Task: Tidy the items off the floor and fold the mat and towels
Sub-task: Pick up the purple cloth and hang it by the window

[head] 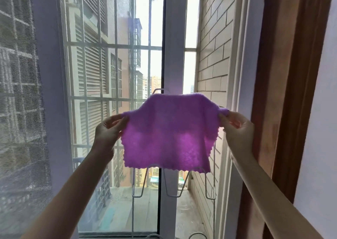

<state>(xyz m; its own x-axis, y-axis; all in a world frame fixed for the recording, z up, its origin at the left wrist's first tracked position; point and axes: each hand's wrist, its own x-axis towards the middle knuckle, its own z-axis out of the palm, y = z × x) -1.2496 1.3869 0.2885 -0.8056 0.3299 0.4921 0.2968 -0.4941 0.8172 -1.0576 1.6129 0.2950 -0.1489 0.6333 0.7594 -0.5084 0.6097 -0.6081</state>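
**Small purple towel held spread at a wire rack by the window**

Head view. Both arms reach forward and up toward the window (116,74). The left hand (109,131) pinches the towel's (167,133) upper left corner between thumb and fingers; the right hand (237,129) pinches the upper right corner the same way. Each hand is closed on cloth only. Held by its two top corners, the towel hangs flat and open, so that daylight shines through its lower part and its scalloped hem shows clearly. The top edge humps upward in the middle, apparently because it lies over the top of a white wire rack (171,187), whose loops show above and below the cloth; whether the towel truly rests on the wire cannot be told. Gripping the corners keeps the cloth square, which suits either lifting it off the rack or making a first fold. The floor and the mat are out of view.
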